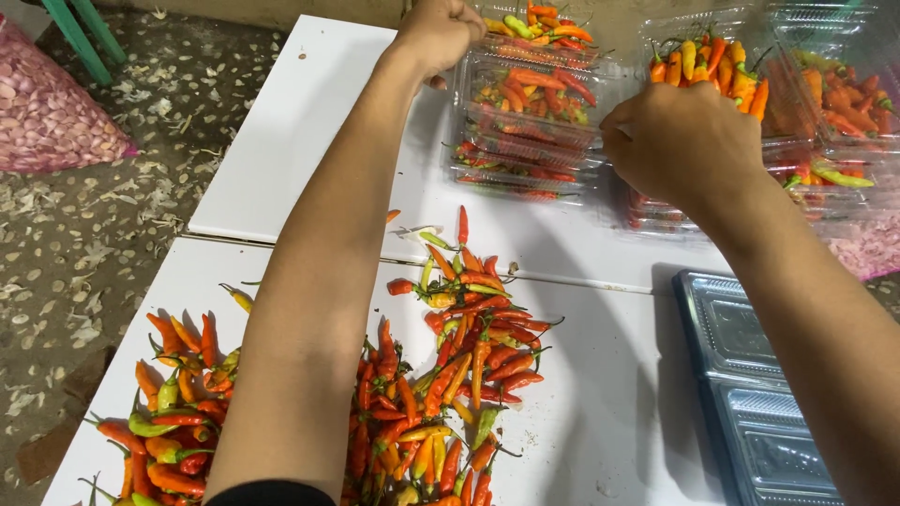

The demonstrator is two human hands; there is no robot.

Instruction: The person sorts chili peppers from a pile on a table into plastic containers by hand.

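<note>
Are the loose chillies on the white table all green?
No: the loose chillies on the white table are mostly red and orange, with only a few green or yellow ones.

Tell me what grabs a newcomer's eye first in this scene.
The big heap of loose red, orange and green chillies spread over the white table in the foreground stands out first. Beyond it, the left hand and right hand reach to stacked clear plastic containers packed with chillies at the far edge.

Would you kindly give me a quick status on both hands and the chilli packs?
Left hand closed at the stacked clear chilli packs. Right hand closed over the neighbouring stack. Loose chillies heaped on the white table.
</note>
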